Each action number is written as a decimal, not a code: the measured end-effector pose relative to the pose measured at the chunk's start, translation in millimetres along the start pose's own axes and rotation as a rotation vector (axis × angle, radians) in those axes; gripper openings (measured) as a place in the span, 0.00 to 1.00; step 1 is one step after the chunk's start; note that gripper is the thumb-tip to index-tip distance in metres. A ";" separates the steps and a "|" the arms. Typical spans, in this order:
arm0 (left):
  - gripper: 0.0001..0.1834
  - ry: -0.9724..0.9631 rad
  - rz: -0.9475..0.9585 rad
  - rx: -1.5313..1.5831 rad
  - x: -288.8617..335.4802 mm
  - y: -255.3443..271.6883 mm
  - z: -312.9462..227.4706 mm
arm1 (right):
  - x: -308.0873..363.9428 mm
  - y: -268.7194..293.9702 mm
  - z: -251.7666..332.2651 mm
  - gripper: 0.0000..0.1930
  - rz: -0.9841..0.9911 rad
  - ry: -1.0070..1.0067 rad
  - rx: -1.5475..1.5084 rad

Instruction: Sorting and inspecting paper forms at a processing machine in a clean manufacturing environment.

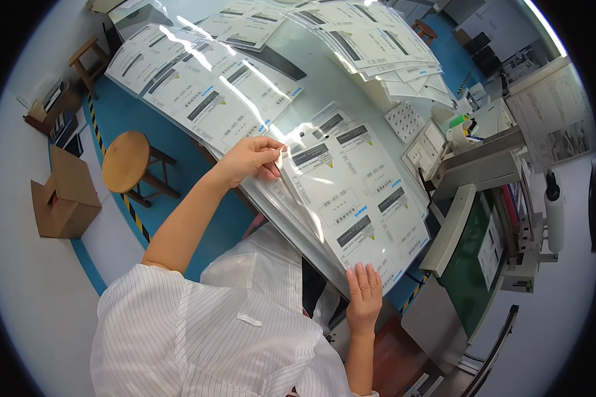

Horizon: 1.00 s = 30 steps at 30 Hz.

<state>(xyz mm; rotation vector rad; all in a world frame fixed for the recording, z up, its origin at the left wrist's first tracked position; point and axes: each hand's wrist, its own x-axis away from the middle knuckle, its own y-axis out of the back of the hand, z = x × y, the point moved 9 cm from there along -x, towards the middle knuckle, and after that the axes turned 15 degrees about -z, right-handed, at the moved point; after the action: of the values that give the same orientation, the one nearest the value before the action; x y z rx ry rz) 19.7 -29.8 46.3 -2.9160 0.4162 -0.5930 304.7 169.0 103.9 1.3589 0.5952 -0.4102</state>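
Left hand (253, 161) pinching printed sheet (351, 198) at its left corner, right hand (364, 299) loose on its near end, long axis roughly between.

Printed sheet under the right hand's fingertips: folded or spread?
Spread: the printed sheet shows its broad face, no fold visible.

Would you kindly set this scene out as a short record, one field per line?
Left hand: pinching a printed sheet at its upper-left corner
Right hand: open, resting at that sheet's lower edge
Other sheets: spread and stacked on the table
Left of table: round wooden stool, then an open cardboard box
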 end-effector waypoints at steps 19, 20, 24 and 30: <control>0.18 -0.373 -0.308 -0.545 29.8 21.1 1.4 | 10.7 -19.6 -33.2 0.25 0.246 -0.305 0.015; 0.18 -0.370 -0.294 -0.559 28.3 20.2 3.0 | 13.4 -20.6 -35.8 0.25 0.247 -0.302 0.016; 0.19 -0.453 -0.300 -0.736 29.8 17.5 -1.7 | 16.0 -20.1 -40.1 0.25 0.250 -0.293 0.018; 0.18 -0.498 -0.297 -0.971 36.5 9.3 -11.0 | 21.2 -20.1 -37.9 0.26 0.240 -0.300 0.037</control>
<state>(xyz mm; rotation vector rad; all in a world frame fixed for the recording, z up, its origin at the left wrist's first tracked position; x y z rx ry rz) 45.3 -50.3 67.8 -3.8891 0.2334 0.4937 303.4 204.0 71.3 1.3528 0.1748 -0.4203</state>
